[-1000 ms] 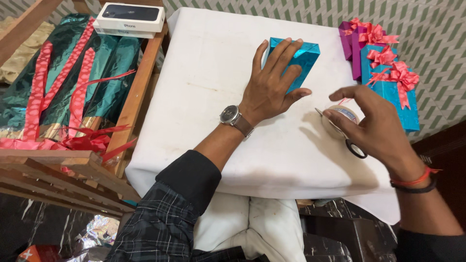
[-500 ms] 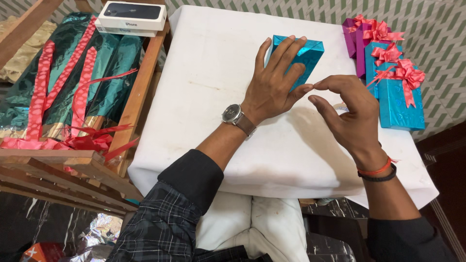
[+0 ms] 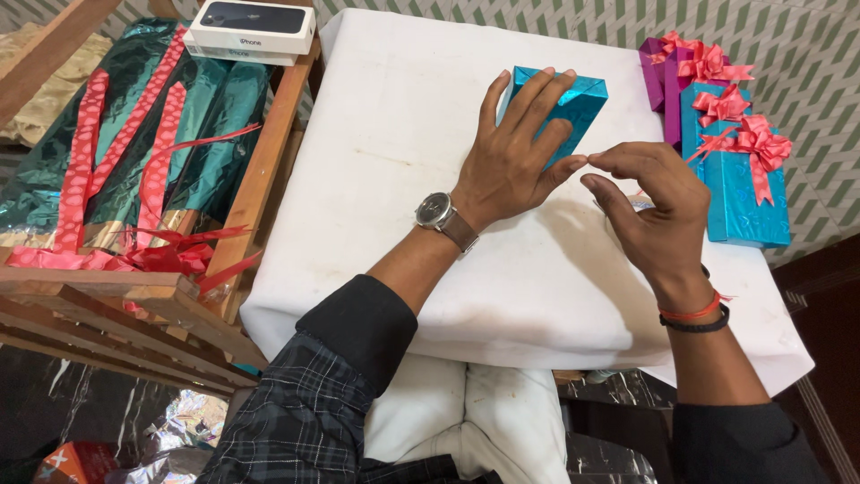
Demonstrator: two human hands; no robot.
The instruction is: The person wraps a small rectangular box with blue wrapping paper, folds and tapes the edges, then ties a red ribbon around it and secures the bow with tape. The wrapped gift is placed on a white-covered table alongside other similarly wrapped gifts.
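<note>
My left hand [image 3: 518,152] lies flat with spread fingers on a box wrapped in shiny teal paper [image 3: 578,99], which rests on the white cloth-covered table [image 3: 403,161]. A wristwatch [image 3: 436,212] is on that wrist. My right hand [image 3: 654,211] hovers just right of the box, thumb and forefinger curved toward each other close to my left thumb; whether a small piece of tape is between them is too small to tell. A tape roll [image 3: 638,203] is mostly hidden under the right hand.
Finished gift boxes, teal [image 3: 739,193] and purple [image 3: 654,76], with red ribbon bows stand at the table's right edge. A wooden rack [image 3: 260,170] on the left holds teal wrapping rolls [image 3: 193,125], red ribbons [image 3: 76,170] and a white phone box [image 3: 255,27].
My right hand left the tape roll and scissors and moved up-left toward the teal box, fingers now close to my left thumb. The left hand stayed pressed on the box.
</note>
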